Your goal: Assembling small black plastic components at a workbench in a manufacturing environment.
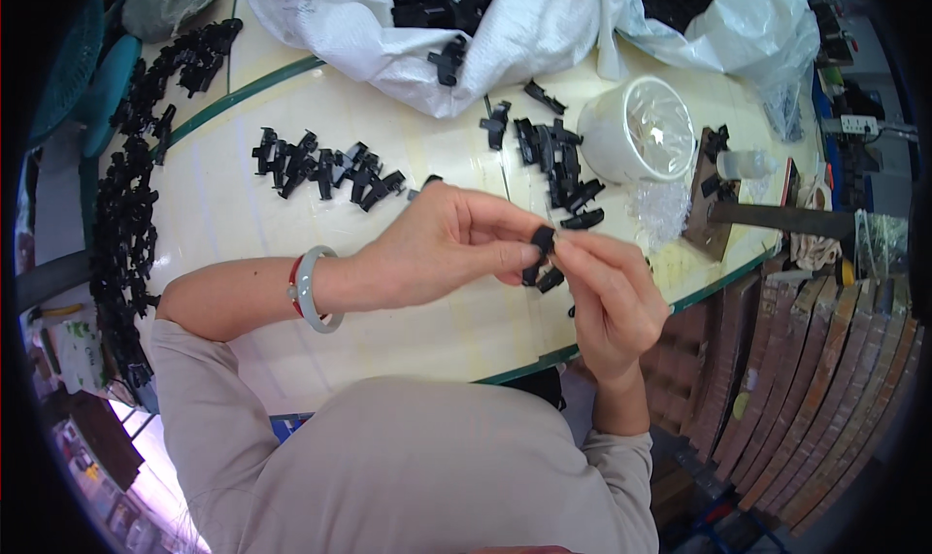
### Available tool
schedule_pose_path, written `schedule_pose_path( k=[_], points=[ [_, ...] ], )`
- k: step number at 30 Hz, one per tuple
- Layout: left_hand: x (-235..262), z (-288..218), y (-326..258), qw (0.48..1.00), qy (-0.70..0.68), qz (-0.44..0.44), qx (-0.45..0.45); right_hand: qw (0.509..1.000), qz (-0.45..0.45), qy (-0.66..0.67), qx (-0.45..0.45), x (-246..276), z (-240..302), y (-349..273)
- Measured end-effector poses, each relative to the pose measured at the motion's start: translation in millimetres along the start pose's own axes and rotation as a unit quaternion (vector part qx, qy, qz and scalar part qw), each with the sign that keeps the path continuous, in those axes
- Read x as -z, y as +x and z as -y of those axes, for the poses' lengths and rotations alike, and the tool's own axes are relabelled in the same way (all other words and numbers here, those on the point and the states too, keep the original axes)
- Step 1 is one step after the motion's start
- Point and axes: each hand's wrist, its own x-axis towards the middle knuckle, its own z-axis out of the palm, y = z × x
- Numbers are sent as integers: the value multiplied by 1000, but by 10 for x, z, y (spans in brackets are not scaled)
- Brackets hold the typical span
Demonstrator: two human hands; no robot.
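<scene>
Above the table's near right part, my left hand (447,238) and my right hand (614,292) meet at a small black plastic part (540,253). The left thumb and fingers pinch it from one side, and the right fingertips close on its other side. Its finer shape is partly hidden by the fingers. Just beyond the hands lies a cluster of similar black parts (561,161). Another row of them (325,168) rests farther left, past my left wrist, which wears a pale bangle (307,290) and a red band.
White sacks (340,39) with black parts inside stand at the far edge. A white tub (621,132) lined with clear plastic, a small bottle (746,164) and a metal bar (786,218) are on the right. Many black parts (124,234) line the left edge. Stacked boards (815,389) stand lower right.
</scene>
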Motion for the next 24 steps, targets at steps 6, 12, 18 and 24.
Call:
schedule_pose_path(
  k=[6,12,18,24],
  points=[
    [32,-232,-46,975,182,-107,66,983,-93,40,-153,77,24,-6],
    [304,-213,-257,896,407,-174,-24,982,133,-127,-43,365,-108,-198],
    [195,-237,-338,688,685,-208,-120,968,142,-183,-100,512,-75,-230],
    [-202,-53,-55,716,659,-80,-215,969,137,-168,-115,418,27,-383]
  ],
)
